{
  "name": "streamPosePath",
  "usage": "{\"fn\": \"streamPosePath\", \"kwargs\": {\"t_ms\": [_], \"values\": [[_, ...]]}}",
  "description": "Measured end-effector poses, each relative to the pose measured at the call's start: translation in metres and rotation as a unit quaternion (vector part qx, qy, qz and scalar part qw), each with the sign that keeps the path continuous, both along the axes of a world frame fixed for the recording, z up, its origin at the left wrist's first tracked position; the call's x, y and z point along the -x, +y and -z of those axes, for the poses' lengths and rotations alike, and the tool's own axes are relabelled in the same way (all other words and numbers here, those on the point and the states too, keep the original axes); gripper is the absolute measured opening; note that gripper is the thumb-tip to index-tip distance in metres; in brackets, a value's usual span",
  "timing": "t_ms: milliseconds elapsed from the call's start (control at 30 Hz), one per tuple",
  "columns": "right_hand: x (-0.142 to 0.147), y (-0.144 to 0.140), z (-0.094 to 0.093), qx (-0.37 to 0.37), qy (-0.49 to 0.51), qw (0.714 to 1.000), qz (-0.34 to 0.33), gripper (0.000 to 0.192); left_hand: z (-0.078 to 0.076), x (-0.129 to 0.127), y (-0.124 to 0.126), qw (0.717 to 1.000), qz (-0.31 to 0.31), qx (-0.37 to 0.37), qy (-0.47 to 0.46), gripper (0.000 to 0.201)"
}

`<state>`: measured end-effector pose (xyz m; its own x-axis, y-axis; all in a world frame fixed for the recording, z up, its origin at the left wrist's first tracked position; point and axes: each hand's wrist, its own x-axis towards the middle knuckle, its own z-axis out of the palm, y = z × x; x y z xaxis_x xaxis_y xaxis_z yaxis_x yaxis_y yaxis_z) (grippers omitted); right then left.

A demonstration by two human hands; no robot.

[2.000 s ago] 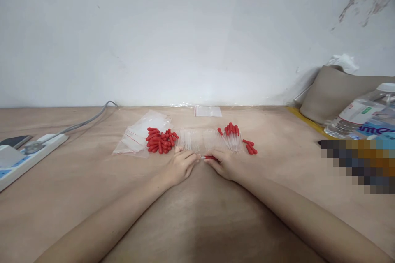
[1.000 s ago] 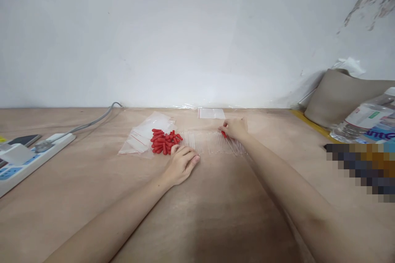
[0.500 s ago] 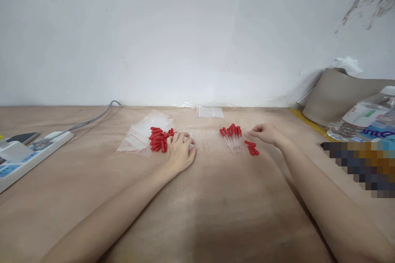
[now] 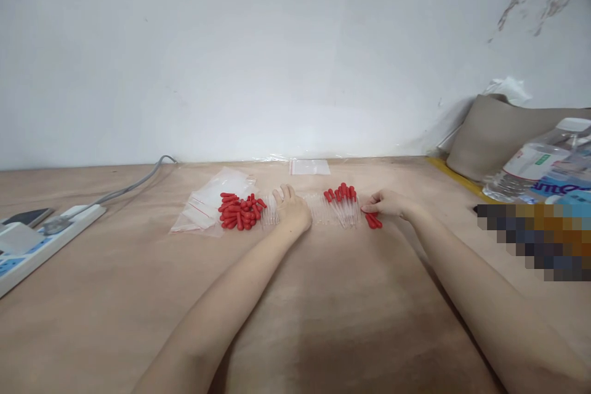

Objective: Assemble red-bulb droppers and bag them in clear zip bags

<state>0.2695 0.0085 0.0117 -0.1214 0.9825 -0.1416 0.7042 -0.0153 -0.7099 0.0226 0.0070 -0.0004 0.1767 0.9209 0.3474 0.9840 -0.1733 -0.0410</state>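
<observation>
My left hand (image 4: 294, 208) lies over the row of clear thin dropper tubes (image 4: 319, 209), its visible fingers stretched and apart; the thumb is hidden. To its left is a heap of red rubber dropper bulbs (image 4: 240, 212). Several assembled droppers (image 4: 342, 203), clear tubes topped with red bulbs, lie fanned right of the bare tubes. My right hand (image 4: 386, 203) is closed in a pinch on a red bulb (image 4: 366, 209) at its fingertips, mostly covered by the fingers. Just below it, more red bulbs (image 4: 373, 221) rest on the wooden table.
Clear zip bags (image 4: 203, 203) lie left of the bulb heap, and another bag (image 4: 310, 167) is by the wall. A power strip (image 4: 55, 246) with a grey cable (image 4: 133, 184) occupies the left side. Water bottles (image 4: 526, 166) and a grey-brown container (image 4: 480, 135) stand at right.
My left hand has moved right, away from the bulb heap and onto the tubes. My right hand has come down to the loose bulbs and pinched one. The view has shifted slightly.
</observation>
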Motion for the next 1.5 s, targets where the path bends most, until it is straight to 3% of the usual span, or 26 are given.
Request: {"fn": "streamPosePath", "kwargs": {"t_ms": [133, 200, 300, 400, 467, 533, 633, 967, 1233, 1500], "values": [[-0.001, 0.006, -0.001, -0.029, -0.014, 0.995, 0.098, 0.025, -0.010, 0.008, -0.006, 0.999, 0.010, -0.008, -0.043, 0.028], [0.008, 0.007, -0.005, -0.117, 0.029, 0.982, 0.142, 0.025, -0.015, 0.023, -0.013, 0.995, 0.064, -0.034, -0.066, 0.025], [0.041, -0.003, -0.005, -0.317, 0.102, 0.924, 0.187, 0.031, -0.015, 0.055, -0.025, 0.979, 0.182, -0.057, -0.073, 0.018], [0.084, -0.024, 0.006, -0.418, 0.119, 0.893, 0.116, 0.029, -0.002, 0.086, -0.036, 0.960, 0.254, -0.094, -0.076, 0.018], [0.108, -0.038, 0.018, -0.450, 0.091, 0.888, -0.009, 0.020, 0.009, 0.099, -0.041, 0.951, 0.273, -0.121, -0.084, 0.021], [0.123, -0.050, 0.029, -0.446, 0.077, 0.886, -0.103, 0.019, 0.017, 0.105, -0.043, 0.947, 0.276, -0.138, -0.095, 0.023], [0.130, -0.058, 0.036, -0.429, 0.070, 0.888, -0.152, 0.022, 0.021, 0.101, -0.045, 0.947, 0.275, -0.134, -0.094, 0.023], [0.127, -0.055, 0.039, -0.426, 0.028, 0.889, -0.168, 0.022, 0.018, 0.097, -0.047, 0.944, 0.289, -0.126, -0.095, 0.021], [0.128, -0.056, 0.036, -0.409, 0.055, 0.895, -0.170, 0.020, 0.020, 0.099, -0.044, 0.940, 0.314, -0.103, -0.083, 0.026], [0.128, -0.053, 0.032, -0.417, 0.068, 0.886, -0.193, 0.018, 0.022, 0.097, -0.043, 0.917, 0.363, -0.146, -0.080, 0.036]]}}
